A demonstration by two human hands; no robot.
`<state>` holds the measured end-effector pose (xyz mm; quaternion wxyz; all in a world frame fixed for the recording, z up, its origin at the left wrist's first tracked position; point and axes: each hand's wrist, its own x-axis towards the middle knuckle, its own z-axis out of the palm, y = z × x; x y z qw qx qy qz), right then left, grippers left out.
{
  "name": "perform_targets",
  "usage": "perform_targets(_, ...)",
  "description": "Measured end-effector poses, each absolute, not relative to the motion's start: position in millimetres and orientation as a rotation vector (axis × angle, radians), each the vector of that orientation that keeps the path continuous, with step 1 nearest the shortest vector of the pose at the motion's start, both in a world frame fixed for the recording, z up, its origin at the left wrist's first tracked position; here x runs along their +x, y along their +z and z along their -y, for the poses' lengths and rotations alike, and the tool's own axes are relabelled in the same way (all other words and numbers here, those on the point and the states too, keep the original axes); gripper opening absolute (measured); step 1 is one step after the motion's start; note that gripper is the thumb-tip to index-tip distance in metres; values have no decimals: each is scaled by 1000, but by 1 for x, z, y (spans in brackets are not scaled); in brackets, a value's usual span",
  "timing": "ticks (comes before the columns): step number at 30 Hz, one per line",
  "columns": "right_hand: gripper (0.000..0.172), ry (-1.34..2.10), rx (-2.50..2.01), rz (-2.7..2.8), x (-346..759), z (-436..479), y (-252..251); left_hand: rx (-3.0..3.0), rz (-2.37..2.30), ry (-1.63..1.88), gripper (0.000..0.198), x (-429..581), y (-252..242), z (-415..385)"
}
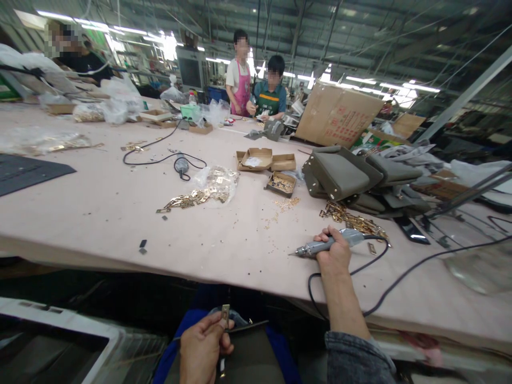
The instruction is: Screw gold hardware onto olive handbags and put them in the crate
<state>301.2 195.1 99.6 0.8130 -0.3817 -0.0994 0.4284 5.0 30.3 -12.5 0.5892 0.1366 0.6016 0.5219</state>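
Note:
My right hand (335, 253) is wrapped round a grey electric screwdriver (320, 246) just above the table, its bit pointing left. A black cord runs from the tool's back end. Lower down, in front of the table edge, my left hand (204, 341) pinches a small gold metal plate (225, 314) with a slot in it. Below that hand lies a dark olive-grey bag panel (250, 354) on my lap, and part of its edge is hidden by my fingers. Tiny gold screws (276, 216) are scattered on the table beyond the screwdriver.
A bag of gold plates (216, 184) spills onto the table (100, 224). Small cardboard boxes (282, 184) stand mid-table. Grey bags (348, 173) are piled at the right beside gold hardware (352, 218) and a phone (412, 230). A second screwdriver (181, 165) lies behind. Several people work farther off.

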Motion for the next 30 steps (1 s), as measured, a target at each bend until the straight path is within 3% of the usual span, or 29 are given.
perform_targets(20, 30, 909, -808, 237, 301, -193, 99, 350, -1387, 1214, 38, 5, -8, -27)
perform_targets(30, 15, 945, -684, 440, 266, -126, 147, 485, -1401, 1185, 36, 12, 8, -19)
